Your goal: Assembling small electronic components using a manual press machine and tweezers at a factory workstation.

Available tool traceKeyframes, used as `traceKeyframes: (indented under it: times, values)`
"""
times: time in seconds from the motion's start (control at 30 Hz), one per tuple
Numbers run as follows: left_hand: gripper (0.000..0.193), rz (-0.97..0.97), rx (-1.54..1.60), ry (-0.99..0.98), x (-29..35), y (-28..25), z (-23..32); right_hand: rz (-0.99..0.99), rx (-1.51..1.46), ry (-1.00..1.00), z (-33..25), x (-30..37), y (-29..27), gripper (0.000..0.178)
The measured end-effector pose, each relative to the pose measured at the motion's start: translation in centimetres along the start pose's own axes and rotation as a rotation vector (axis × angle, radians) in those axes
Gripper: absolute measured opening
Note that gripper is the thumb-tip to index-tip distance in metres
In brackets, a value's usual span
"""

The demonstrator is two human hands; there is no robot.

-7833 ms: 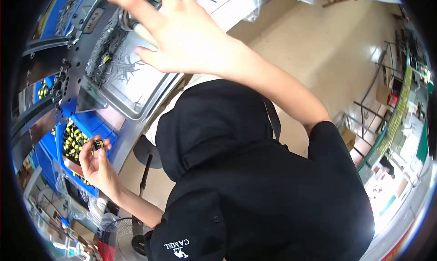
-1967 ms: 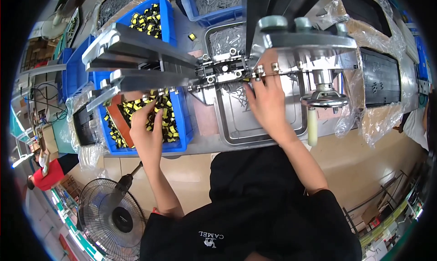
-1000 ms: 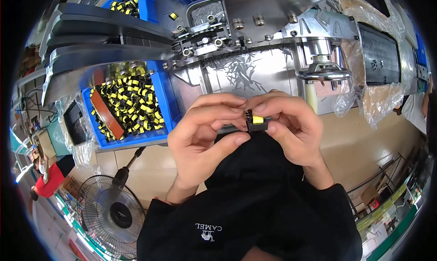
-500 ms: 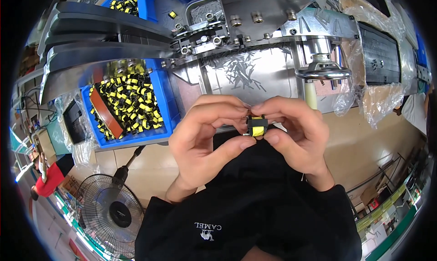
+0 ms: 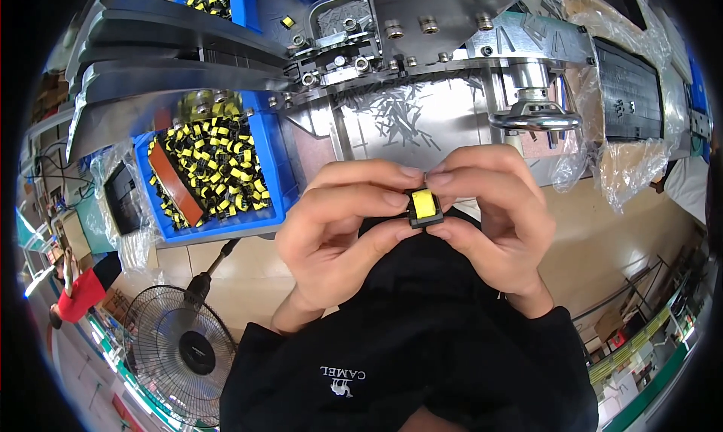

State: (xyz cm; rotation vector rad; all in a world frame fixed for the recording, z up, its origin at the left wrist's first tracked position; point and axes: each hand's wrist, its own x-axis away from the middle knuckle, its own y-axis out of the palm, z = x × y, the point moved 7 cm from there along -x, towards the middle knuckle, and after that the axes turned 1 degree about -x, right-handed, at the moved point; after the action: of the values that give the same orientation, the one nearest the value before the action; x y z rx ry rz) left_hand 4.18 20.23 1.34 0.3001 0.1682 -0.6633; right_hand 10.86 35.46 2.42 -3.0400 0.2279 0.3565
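A fan (image 5: 181, 357) stands farthest to the left of the hands, clear of the desk (image 5: 273, 10), where it probably serves to cool the person. Nearer, still left of the hands, a blue bin (image 5: 283, 187) holds a heap of small black-and-yellow parts (image 5: 230, 161); its walls seem to keep the loose pile together, within easy reach. A brown strip (image 5: 173, 182) lies slanted in it, for a reason I cannot tell.

The left hand (image 5: 343, 232) pinches the left side of a single part (image 5: 425, 204) between thumb and fingertips. That part sits between the two hands, yellow face showing, perhaps because so light a grip leaves it open to view. Beyond the hands, a metal tray (image 5: 452, 123) carries scattered grey slivers (image 5: 399, 123), its rim likely stopping them from straying.

The right hand (image 5: 493, 213) grips the part's other side with curled fingers, apparently steadying it. Past the right hand are a shiny wheel (image 5: 536, 121) and, farther right, a black tray (image 5: 629, 93) with plastic wrap (image 5: 640, 177) beside it.
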Motion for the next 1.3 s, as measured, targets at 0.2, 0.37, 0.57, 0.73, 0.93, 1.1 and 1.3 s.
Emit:
traceKeyframes:
  times: [0.2,0.37,0.57,0.73,0.93,1.1,1.3]
  values:
    - [0.033,-0.019,-0.038,-0.015,-0.3,0.0,-0.1,0.012,-0.022,-0.001,0.3,0.0,-0.4,0.039]
    - [0.032,0.096,0.18,-0.23,0.1,0.7,-0.2,-0.025,0.043,-0.063,-0.7,-0.4,-0.4,0.031]
    - [0.035,-0.186,-0.115,-0.462,0.4,0.4,-1.8,-0.199,0.35,0.008,-1.5,0.6,-0.4,0.028]
    - [0.038,-0.247,-0.081,-0.462,1.0,-0.3,-1.7,-0.306,0.38,0.031,-1.4,0.9,0.1,0.03]
    - [0.034,0.126,-0.451,-0.349,2.5,-12.0,0.3,-0.183,0.87,-0.072,-2.4,1.5,-2.5,0.029]
    - [0.038,0.528,-0.598,-0.488,0.4,-20.9,3.3,-0.033,1.218,-0.02,-0.9,3.3,-5.6,0.042]
    - [0.044,0.465,-0.805,-0.418,-6.4,-26.4,2.8,0.023,1.337,0.011,-0.1,1.7,-4.3,0.057]
